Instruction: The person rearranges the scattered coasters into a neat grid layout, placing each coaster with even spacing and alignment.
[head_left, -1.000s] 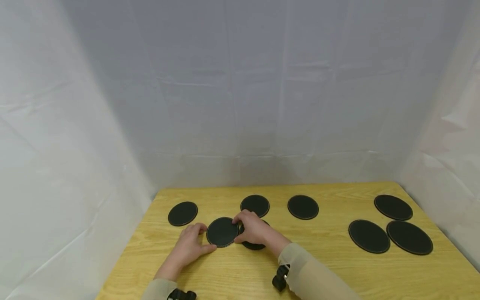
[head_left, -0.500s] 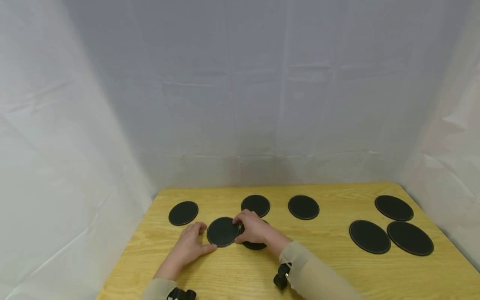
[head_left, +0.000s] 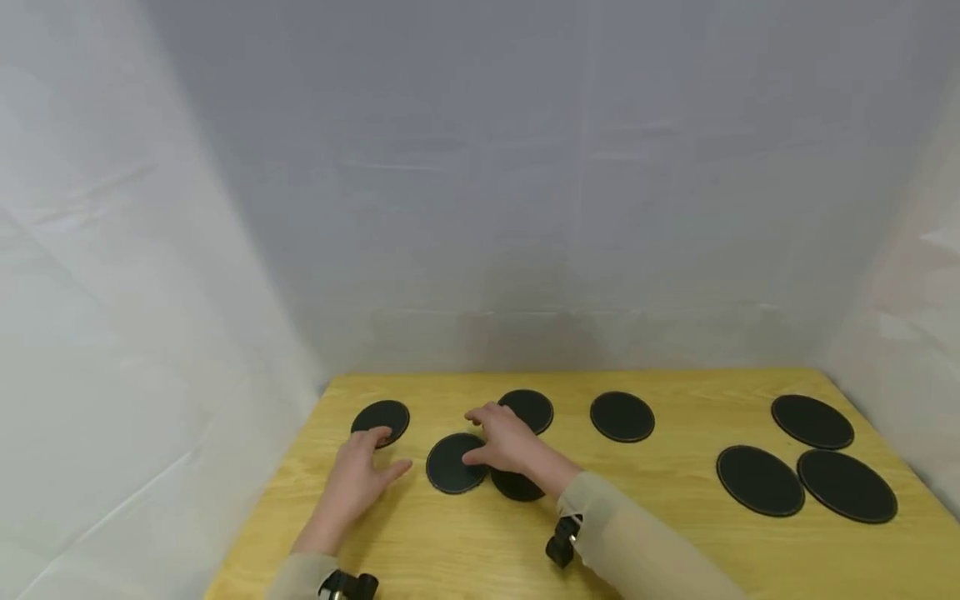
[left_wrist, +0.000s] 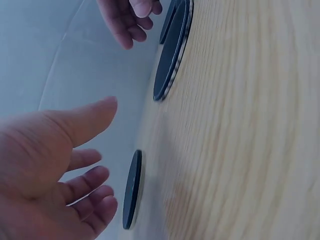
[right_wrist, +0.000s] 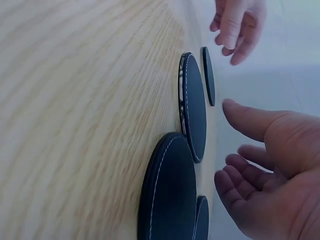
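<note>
A round black coaster (head_left: 452,467) with a stitched rim lies flat on the wooden table. Its edge meets that of a second coaster (right_wrist: 172,190), which sits partly hidden under my right hand in the head view. My left hand (head_left: 358,477) hovers left of the first coaster, thumb spread from the fingers, holding nothing. Its fingertips overlap the back-left coaster (head_left: 381,414) in the head view. The right hand (head_left: 512,442) hangs above the two meeting coasters, fingers relaxed and nothing in its grasp. Both wrist views show air between each palm and the coasters.
Farther back lie two more coasters, one behind my right hand (head_left: 534,408) and another (head_left: 622,417) to its right. Three coasters (head_left: 760,481) are grouped at the right of the table (head_left: 637,542). White sheeting (head_left: 480,208) encloses the back and sides.
Both hands have let go of the first coaster's edges and lifted. The left hand has moved left and back, the right slightly up. The view has shifted a little; the coasters keep their layout.
</note>
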